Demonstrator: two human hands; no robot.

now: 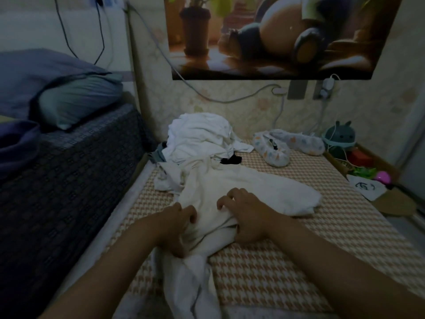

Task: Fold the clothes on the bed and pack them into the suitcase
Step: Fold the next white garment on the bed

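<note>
A cream-white garment [248, 187] lies spread across the houndstooth bed cover [287, 261], with one end trailing toward me. My left hand [177, 229] pinches a bunched fold of it at the near left. My right hand [243, 212] presses on the cloth beside it, thumb tucked under a fold, fingers curled. Behind lies a heap of white clothes [202, 137] with a black item [231, 160] and a bit of blue-grey cloth [158, 155] peeking out. No suitcase is in view.
A higher bed with a dark patterned cover [57, 180] and pillows [76, 104] rises on the left. Patterned slippers [276, 150] lie at the back right. A teal toy [340, 137], small colourful items and a cardboard box [391, 203] crowd the right edge. Cables hang on the wall.
</note>
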